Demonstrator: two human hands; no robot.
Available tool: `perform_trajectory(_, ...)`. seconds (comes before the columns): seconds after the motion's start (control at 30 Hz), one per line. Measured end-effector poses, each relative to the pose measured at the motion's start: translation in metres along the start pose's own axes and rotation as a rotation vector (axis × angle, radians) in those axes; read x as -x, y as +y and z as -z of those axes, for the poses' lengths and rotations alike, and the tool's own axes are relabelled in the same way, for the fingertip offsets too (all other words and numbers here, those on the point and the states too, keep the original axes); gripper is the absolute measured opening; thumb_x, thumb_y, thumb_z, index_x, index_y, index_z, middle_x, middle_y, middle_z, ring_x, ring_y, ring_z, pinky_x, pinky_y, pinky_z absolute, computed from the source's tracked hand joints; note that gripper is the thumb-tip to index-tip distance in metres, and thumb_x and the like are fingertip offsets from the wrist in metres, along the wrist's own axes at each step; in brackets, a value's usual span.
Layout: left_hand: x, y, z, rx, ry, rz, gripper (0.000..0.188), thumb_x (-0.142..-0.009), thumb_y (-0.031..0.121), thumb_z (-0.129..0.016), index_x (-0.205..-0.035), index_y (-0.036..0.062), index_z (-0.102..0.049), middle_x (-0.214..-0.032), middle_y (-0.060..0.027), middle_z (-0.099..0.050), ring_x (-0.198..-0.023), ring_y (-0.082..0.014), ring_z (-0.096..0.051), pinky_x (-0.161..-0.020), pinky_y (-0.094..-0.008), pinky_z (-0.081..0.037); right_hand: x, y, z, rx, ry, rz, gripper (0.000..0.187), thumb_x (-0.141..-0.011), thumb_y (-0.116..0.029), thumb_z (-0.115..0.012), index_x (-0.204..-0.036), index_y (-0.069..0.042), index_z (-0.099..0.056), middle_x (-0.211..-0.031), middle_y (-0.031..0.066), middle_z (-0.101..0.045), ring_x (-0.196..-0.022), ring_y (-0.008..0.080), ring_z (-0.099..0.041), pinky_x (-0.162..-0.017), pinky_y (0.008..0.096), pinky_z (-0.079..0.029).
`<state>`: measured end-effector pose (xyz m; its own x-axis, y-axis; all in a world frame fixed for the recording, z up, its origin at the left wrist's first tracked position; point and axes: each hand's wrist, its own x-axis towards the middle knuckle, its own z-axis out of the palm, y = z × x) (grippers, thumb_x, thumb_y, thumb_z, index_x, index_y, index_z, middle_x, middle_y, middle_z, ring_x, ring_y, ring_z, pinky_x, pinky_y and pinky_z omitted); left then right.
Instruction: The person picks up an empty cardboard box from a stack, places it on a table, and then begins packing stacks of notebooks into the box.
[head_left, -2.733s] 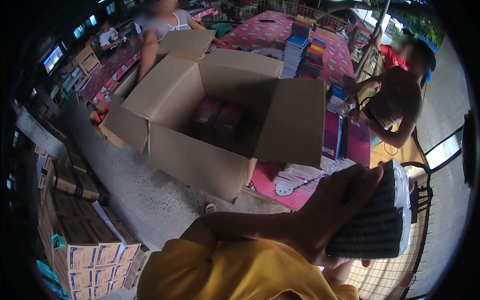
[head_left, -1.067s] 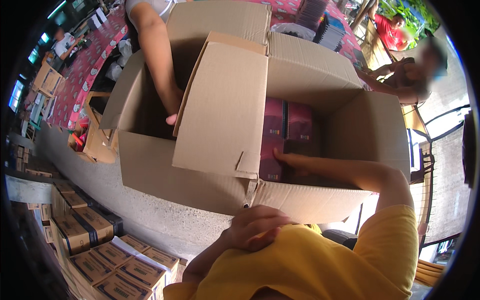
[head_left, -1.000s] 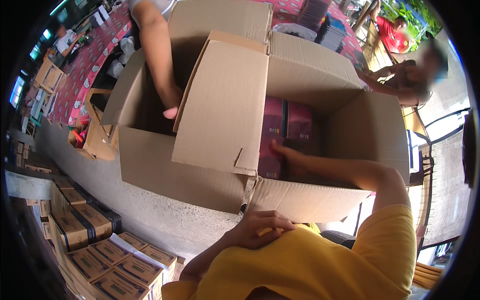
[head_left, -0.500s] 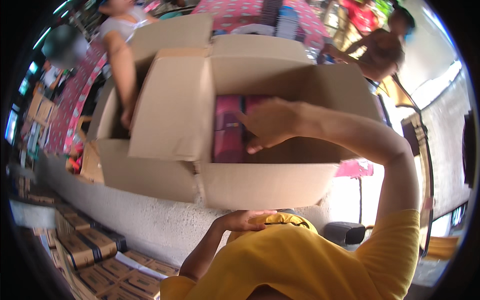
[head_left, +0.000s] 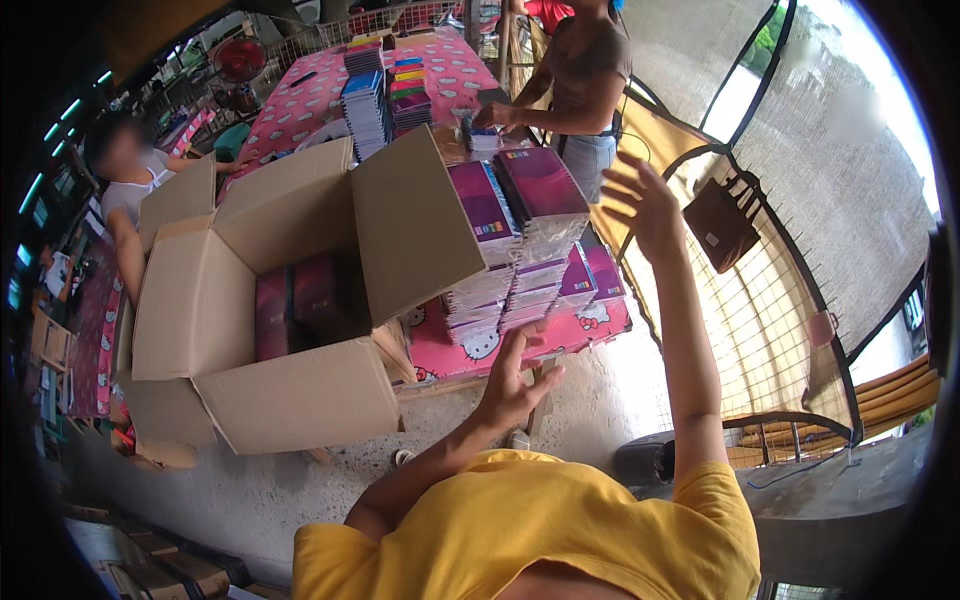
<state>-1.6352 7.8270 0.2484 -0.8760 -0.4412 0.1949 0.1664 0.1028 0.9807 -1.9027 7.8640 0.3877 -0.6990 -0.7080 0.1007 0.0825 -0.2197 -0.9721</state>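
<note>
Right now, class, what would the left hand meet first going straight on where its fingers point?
The left hand would probably meet the stacked purple notebooks, though depth is unclear.

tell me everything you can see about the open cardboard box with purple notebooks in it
The box is plain brown, apparently corrugated cardboard, upright, with its top flaps spread. The near flap slopes outward; the right flap juts toward the stacked notebooks, though contact there is unclear. Inside, dark purple notebooks lie toward the left, with deep shadow at the right. What supports it is mostly hidden. The left hand and right hand are clear of it.
</note>
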Motion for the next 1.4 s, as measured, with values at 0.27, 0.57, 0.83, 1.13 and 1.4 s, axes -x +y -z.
perform_trajectory(0.27, -0.095, -0.007, -0.063, 0.381, 0.504, 0.161, 0.116, -0.075, -0.006, -0.069, -0.15, 0.0191, 0.016, -0.138, -0.0121, -0.023, -0.103, -0.0202, -0.051, -0.073, -0.0304, -0.051, -0.089, 0.057, -0.026, -0.016, -0.459, -0.615, 0.066, -0.083, -0.055, -0.064, -0.126, -0.006, -0.051, -0.11, 0.0139, -0.063, -0.099, 0.0237, -0.062, -0.09, 0.0417, -0.049)
perform_trajectory(0.57, -0.109, -0.011, -0.094, -0.19, 0.612, -0.113, 0.109, -0.072, -0.01, -0.063, -0.152, 0.0177, 0.007, -0.138, -0.0189, -0.022, -0.118, -0.0285, -0.041, -0.091, -0.0345, -0.045, -0.076, 0.08, 0.04, -0.547, -0.465, -0.495, 0.045, -0.086, -0.034, -0.062, -0.118, -0.003, -0.056, -0.107, 0.0138, -0.066, -0.092, 0.0264, -0.066, -0.086, 0.0417, -0.052)
perform_trajectory(0.83, -0.078, 0.064, -0.088, -0.448, 0.308, -0.467, 0.091, -0.085, 0.044, -0.065, -0.147, -0.0002, -0.016, -0.139, -0.0231, -0.026, -0.129, -0.0376, -0.03, -0.106, -0.0478, -0.027, 0.002, 0.099, 0.071, -1.082, -0.427, 0.078, 0.047, -0.085, -0.032, -0.06, -0.121, -0.002, -0.056, -0.109, 0.0142, -0.066, -0.099, 0.0302, -0.064, -0.09, 0.0451, -0.051)
perform_trajectory(1.13, -0.038, 0.16, -0.011, -0.775, 0.216, -0.512, 0.156, -0.052, 0.073, -0.078, -0.141, -0.012, 0.018, -0.141, -0.0353, -0.016, -0.127, -0.0487, -0.027, -0.106, -0.055, -0.025, 0.062, 0.046, 0.001, -0.775, -0.395, 0.212, 0.048, -0.081, -0.029, -0.062, -0.119, -0.001, -0.056, -0.108, 0.0147, -0.064, -0.098, 0.0284, -0.063, -0.09, 0.0423, -0.05)
perform_trajectory(1.4, 0.058, 0.209, 0.143, -0.44, 0.292, -0.41, 0.153, -0.053, 0.057, -0.086, -0.144, -0.0015, 0.022, -0.153, -0.0235, -0.002, -0.141, -0.0344, -0.017, -0.112, -0.0473, -0.022, 0.1, -0.037, -0.202, -0.284, -0.672, 0.136, 0.049, -0.077, -0.025, -0.064, -0.118, 0.0, -0.056, -0.107, 0.0152, -0.063, -0.097, 0.0268, -0.063, -0.09, 0.0399, -0.049)
